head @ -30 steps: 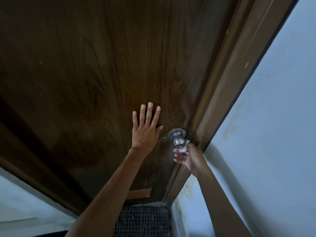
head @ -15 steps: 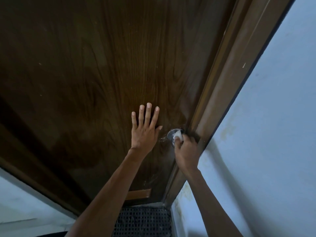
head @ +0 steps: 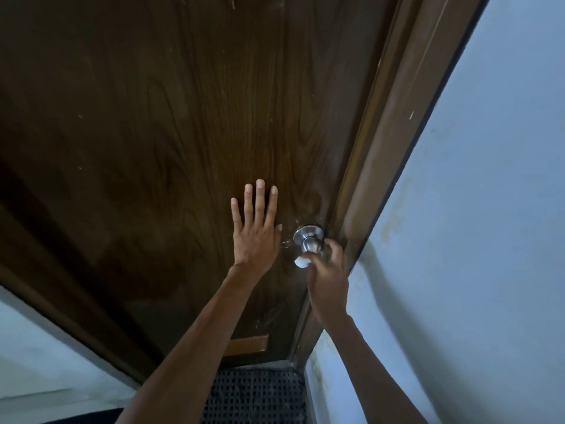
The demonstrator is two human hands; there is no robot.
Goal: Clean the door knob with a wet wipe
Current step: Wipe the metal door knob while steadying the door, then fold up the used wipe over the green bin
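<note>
Wiping knob underside; door being braced.
Right hand (head: 328, 280) is clenching the wet wipe (head: 301, 262) against the door knob (head: 309, 240); left hand (head: 255, 228), released flat, is steadying the door (head: 153, 148) beside it. Best rotating the wipe fully around.

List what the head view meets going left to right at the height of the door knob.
Dark wooden door → left hand, flat on the door → door knob → right hand, holding the wet wipe under the knob → door frame → pale wall.

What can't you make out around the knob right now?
- Door knob: its front face, head view, covered by the right hand.
- Wet wipe: only a white corner shows; the rest sits inside the grip.
- Left hand: palm faces the door, so contact is unclear.
</note>
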